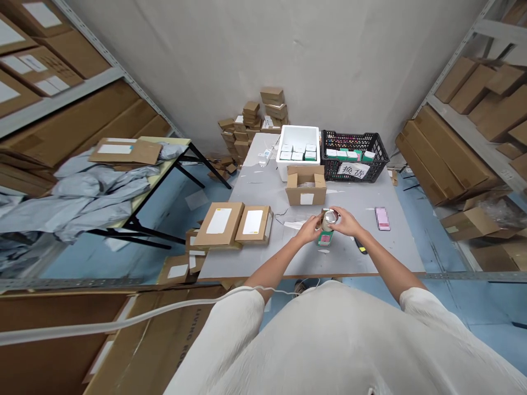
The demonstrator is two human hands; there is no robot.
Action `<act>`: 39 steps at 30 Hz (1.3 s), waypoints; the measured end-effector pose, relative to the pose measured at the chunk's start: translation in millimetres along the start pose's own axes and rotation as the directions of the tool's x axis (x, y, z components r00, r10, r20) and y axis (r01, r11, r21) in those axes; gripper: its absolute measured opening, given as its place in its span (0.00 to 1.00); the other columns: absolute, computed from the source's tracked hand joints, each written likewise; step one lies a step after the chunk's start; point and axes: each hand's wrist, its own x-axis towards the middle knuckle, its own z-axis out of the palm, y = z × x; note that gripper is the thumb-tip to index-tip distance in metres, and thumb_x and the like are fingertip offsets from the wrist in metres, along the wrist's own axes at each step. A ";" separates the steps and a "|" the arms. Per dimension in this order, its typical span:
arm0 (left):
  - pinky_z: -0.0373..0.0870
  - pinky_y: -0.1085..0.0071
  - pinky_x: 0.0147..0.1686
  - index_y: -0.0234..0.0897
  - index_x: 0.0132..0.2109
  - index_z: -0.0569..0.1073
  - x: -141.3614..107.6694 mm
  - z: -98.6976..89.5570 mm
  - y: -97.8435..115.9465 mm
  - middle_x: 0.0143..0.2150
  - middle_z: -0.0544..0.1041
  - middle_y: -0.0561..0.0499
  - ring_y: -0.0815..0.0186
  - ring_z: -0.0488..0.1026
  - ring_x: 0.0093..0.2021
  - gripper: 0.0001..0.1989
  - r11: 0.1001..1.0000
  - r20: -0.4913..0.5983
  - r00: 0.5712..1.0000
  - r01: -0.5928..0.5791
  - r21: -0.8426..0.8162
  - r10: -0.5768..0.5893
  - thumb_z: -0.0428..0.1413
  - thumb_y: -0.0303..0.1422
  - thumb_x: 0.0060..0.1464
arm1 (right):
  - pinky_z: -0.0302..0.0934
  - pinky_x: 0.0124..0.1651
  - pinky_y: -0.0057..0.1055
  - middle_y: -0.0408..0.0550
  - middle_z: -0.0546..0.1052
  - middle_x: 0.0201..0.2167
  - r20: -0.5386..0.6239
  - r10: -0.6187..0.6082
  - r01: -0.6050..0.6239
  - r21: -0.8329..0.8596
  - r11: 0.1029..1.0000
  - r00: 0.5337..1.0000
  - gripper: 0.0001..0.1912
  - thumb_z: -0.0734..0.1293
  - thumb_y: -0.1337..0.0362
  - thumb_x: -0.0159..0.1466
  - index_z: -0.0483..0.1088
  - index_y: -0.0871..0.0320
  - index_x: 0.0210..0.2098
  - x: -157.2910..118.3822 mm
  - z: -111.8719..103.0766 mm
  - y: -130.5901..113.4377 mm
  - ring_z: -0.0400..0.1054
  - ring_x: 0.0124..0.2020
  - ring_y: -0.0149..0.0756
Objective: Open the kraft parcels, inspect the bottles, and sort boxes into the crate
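Near the front of the table, a small jar with a shiny silver lid (330,216) is between my two hands. My left hand (309,230) grips its left side with the fingertips. From the right, my right hand (346,223) has its fingers curled round the lid's edge. Just below the jar is a small green box (325,239) with a pink patch; whether the jar stands partly in it I cannot tell. A dark cutter with a yellow part (361,247) lies beside my right forearm. Behind my hands stands an open cardboard box (306,196).
A white foam bin (300,131) and a black crate (376,156), both with small green-and-white boxes, stand at the table's back. Two labelled cartons (230,237) lie left, a phone (382,218) right. A white cable (164,308) crosses my left arm. Loaded shelves flank the table.
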 end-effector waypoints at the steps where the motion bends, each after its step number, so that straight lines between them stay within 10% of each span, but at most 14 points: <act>1: 0.75 0.61 0.52 0.41 0.75 0.64 2.7 -1.2 -0.6 0.49 0.77 0.46 0.55 0.77 0.49 0.40 1.000 0.027 1.000 0.014 0.006 -0.014 0.62 0.28 0.56 | 0.67 0.63 0.48 0.54 0.79 0.59 0.009 -0.004 0.004 -0.006 1.000 1.000 0.37 0.77 0.59 0.58 0.70 0.52 0.66 -0.8 1.3 0.7 0.74 0.57 0.50; 11: 0.75 0.61 0.49 0.39 0.76 0.62 11.4 4.9 -10.1 0.45 0.77 0.47 0.53 0.76 0.49 0.48 0.996 0.093 0.992 0.084 -0.024 -0.082 0.66 0.31 0.49 | 0.60 0.57 0.44 0.51 0.82 0.47 0.154 0.178 -0.112 -0.363 0.925 0.972 0.31 0.79 0.54 0.58 0.75 0.52 0.59 -12.6 23.8 9.7 0.69 0.55 0.54; 22: 0.76 0.62 0.48 0.42 0.76 0.62 8.6 2.4 -1.7 0.45 0.77 0.49 0.55 0.76 0.47 0.48 0.993 0.085 0.990 0.114 -0.035 -0.111 0.69 0.31 0.50 | 0.54 0.63 0.50 0.55 0.74 0.60 0.111 0.289 -0.210 -0.457 0.864 0.951 0.30 0.78 0.46 0.60 0.77 0.49 0.58 -18.4 40.5 17.7 0.62 0.61 0.56; 31: 0.77 0.62 0.51 0.47 0.77 0.57 -8.3 5.9 2.3 0.67 0.68 0.42 0.61 0.78 0.49 0.46 0.983 -0.073 0.989 0.119 -0.136 -0.130 0.63 0.30 0.55 | 0.69 0.56 0.49 0.54 0.75 0.58 -0.133 0.228 -0.229 0.006 0.973 0.965 0.21 0.67 0.50 0.69 0.73 0.49 0.58 -27.6 41.6 42.8 0.73 0.53 0.49; 39: 0.79 0.60 0.52 0.40 0.63 0.73 -15.2 13.0 -0.7 0.61 0.75 0.43 0.64 0.78 0.42 0.23 0.937 -0.083 0.956 0.257 -0.236 -0.283 0.60 0.29 0.62 | 0.73 0.44 0.39 0.49 0.80 0.49 -0.055 0.464 -0.412 0.374 0.831 0.884 0.26 0.70 0.55 0.60 0.68 0.52 0.56 -36.1 47.5 66.0 0.75 0.37 0.36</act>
